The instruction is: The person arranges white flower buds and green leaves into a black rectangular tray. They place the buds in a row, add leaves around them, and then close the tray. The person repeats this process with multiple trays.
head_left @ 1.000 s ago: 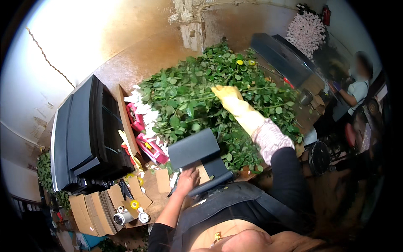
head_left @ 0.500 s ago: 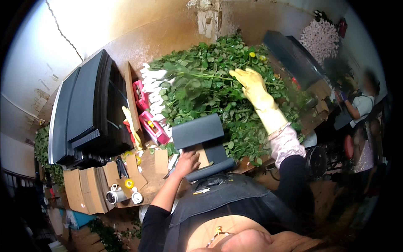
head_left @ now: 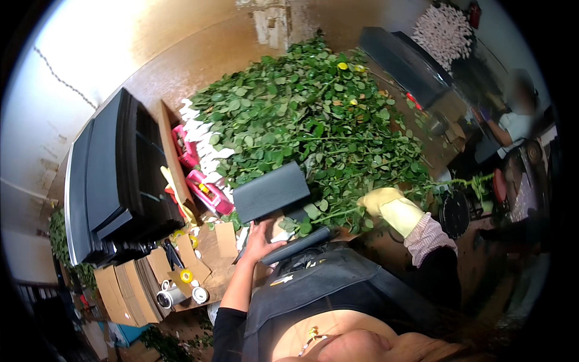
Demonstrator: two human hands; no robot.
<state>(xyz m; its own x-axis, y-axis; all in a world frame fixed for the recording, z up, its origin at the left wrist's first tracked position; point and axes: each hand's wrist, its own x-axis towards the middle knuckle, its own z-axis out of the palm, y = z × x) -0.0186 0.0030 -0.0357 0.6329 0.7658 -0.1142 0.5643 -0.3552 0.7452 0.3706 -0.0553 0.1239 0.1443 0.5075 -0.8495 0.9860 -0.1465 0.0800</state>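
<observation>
My right hand (head_left: 386, 205), in a yellow rubber glove with a pale cuff, is closed round a long leafy stem (head_left: 341, 214). The stem crosses low over the table's front; its left end lies by a dark corrugated sheet and its leafy right end reaches past the table. My bare left hand (head_left: 260, 242) is at the near edge of that corrugated sheet (head_left: 271, 192), thumb spread away from the fingers. The fingertips meet the sheet's raised flap and are partly hidden. In front of the hand lies the sheet's curled near edge (head_left: 295, 245).
A broad heap of leafy stems (head_left: 313, 114) covers the table, with white-wrapped ends (head_left: 202, 142) at left. Stacked dark sheets (head_left: 114, 175), pink holders (head_left: 208, 192), cardboard pieces (head_left: 129, 289) and a white mug (head_left: 170, 295) stand left. A person (head_left: 512, 130) works at far right.
My right hand has come from over the heap down to the table's near right, bringing a leafy stem toward me. My left hand has shifted slightly left and its thumb has spread.
</observation>
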